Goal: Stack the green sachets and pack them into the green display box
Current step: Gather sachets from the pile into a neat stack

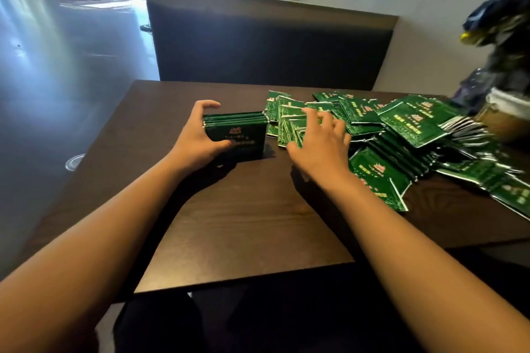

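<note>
Two hands work over one dark desk (pixel 243 223) in the head view. The left hand (pixel 198 135) grips the green display box (pixel 235 135), thumb on its near face and fingers curled over the far left edge; sachets already stand packed on edge inside. The right hand (pixel 321 140) reaches with fingers spread and relaxed, grasping nothing, its fingertips resting on a small leaning stack of sachets (pixel 286 123) just right of the box.

Beyond that stack sprawls the loose pile of sachets (pixel 401 129), overlapping and slumped toward the right. The likely trouble: the foil faces look slick, so a careless pinch could fan the stack or drag neighbours off the pile. The box looks nearly full, so pushing more in might buckle sachets or tip it if the left hand lets go.

Room is good toward the person, where bare desk lies between the forearms. The left edge sits near the box; the dark bag (pixel 502 37) crowds the far right
</note>
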The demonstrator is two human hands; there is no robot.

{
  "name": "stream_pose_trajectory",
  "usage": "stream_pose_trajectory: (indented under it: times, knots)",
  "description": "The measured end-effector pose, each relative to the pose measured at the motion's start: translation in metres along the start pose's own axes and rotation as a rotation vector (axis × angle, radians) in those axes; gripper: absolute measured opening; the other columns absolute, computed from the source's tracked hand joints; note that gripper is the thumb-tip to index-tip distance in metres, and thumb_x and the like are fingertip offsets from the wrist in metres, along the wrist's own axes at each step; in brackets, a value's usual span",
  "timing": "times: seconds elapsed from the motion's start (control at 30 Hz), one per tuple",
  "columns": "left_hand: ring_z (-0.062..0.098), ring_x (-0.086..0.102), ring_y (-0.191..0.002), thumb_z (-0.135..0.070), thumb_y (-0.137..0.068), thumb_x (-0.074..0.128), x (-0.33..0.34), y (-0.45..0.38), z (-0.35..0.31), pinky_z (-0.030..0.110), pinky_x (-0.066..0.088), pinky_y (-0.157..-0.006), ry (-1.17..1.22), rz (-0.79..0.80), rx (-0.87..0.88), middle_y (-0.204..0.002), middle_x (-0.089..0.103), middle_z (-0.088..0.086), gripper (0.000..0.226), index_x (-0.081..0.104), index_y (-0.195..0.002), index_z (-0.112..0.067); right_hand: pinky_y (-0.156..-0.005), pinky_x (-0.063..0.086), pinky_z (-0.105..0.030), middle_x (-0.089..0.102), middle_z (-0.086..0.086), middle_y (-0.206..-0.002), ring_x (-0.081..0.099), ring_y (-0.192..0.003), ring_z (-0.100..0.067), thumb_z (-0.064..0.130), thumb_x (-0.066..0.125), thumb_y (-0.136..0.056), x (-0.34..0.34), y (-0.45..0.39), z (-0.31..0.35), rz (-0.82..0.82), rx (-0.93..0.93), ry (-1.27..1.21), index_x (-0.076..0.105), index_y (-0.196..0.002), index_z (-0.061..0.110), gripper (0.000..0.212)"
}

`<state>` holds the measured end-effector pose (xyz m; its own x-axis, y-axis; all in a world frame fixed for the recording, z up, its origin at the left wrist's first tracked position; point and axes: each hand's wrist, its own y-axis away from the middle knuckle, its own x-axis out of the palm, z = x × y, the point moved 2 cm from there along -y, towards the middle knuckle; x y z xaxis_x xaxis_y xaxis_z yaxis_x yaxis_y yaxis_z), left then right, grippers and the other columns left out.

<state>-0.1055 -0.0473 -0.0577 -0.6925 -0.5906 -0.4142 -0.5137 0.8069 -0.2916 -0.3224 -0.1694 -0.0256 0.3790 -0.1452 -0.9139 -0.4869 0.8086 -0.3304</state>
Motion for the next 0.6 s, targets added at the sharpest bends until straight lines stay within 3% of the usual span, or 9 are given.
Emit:
stream_pose_trajectory:
  times: [0.1,0.17,0.23,0.37,0.6]
  knots:
    - [0.018,0.065,-0.111,-0.005,-0.079,0.086,0.000,0.001,-0.002,0.045,0.057,-0.100,-0.010,-0.002,-0.004,-0.123,0.061,0.003,0.076,0.042,-0.138,-0.026,-0.114,0.026,-0.060,0.020,-0.018,-0.160,0.024,-0.143,-0.046,0.059,0.062,-0.090,-0.001,0.011,-0.026,0.167,0.099,0.162,0.019,-0.156,0.027,0.085]
    - [0.014,0.064,-0.110,-0.006,-0.079,0.086,0.000,0.001,-0.003,0.043,0.057,-0.100,-0.011,-0.001,-0.008,-0.121,0.060,-0.001,0.076,0.042,-0.138,-0.026,-0.111,0.033,-0.060,0.021,-0.019,-0.159,0.030,-0.141,-0.048,0.061,0.062,-0.090,0.004,0.016,-0.028,0.231,0.103,0.176,0.020,-0.155,0.027,0.084]
    - [0.014,0.064,-0.112,-0.006,-0.079,0.086,0.000,0.001,-0.003,0.043,0.057,-0.100,-0.008,-0.001,-0.009,-0.123,0.060,-0.001,0.076,0.042,-0.138,-0.026,-0.106,0.041,-0.057,0.027,-0.018,-0.155,0.036,-0.136,-0.046,0.052,0.063,-0.091,0.008,0.015,-0.021,0.193,0.052,0.181,0.025,-0.152,0.027,0.075]
    - [0.019,0.062,-0.118,-0.005,-0.080,0.085,-0.002,0.000,-0.001,0.043,0.055,-0.102,-0.016,-0.054,0.002,-0.126,0.060,0.001,0.076,0.042,-0.138,-0.026,-0.105,0.040,-0.051,0.033,-0.017,-0.150,0.038,-0.132,-0.042,0.037,0.067,-0.090,0.016,-0.003,0.004,0.132,-0.070,0.214,0.030,-0.149,0.030,0.069]
    - [0.016,0.064,-0.115,-0.006,-0.080,0.085,-0.009,-0.006,0.010,0.042,0.056,-0.102,-0.024,-0.139,-0.016,-0.123,0.062,0.001,0.076,0.041,-0.138,-0.027,-0.110,0.036,-0.051,0.036,-0.011,-0.158,0.035,-0.139,-0.040,0.042,0.068,-0.092,0.032,-0.056,0.025,0.129,-0.269,0.225,0.032,-0.151,0.032,0.070]
